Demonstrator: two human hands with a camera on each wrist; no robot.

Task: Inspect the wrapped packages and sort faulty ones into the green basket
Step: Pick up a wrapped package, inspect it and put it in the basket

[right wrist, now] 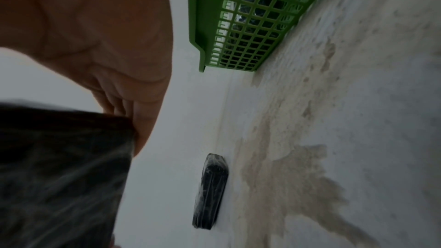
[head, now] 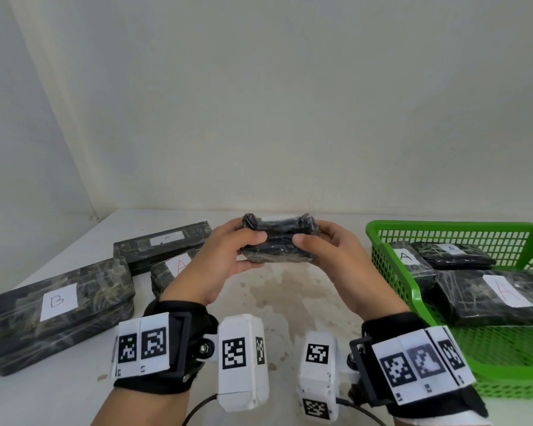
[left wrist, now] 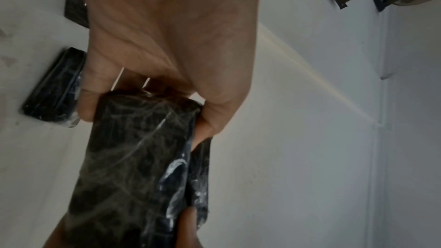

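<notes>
Both hands are holding one small dark package wrapped in shiny clear plastic (head: 279, 242) up in the air above the white table (head: 290, 296). The left hand (head: 225, 256) is gripping the left end, with the thumb curled on the near side and the fingers wrapped round the back. The right hand (head: 336, 256) is gripping the right end the same way, thumb in front and fingers behind. In the left wrist view the left hand's fingers (left wrist: 90, 101) are squeezing the package's end and the wrap is looking wrinkled and shiny. The package is looking black with pale scratchy marks, and the plastic is bunching up into two little ears at its top corners. A white strip is peeking out at its far top edge. To the right, the green plastic basket with grid walls (head: 391, 272) is sitting on the table, holding three dark wrapped packages with white labels marked A (head: 505, 293). To the left, a long dark wrapped box with a white label marked B (head: 59, 305) is lying on the table, well apart from the hands. Behind it, a long flat dark box with a small white label (head: 163, 241) and a smaller dark package with a red letter A (head: 170, 272) are lying close together.
</notes>
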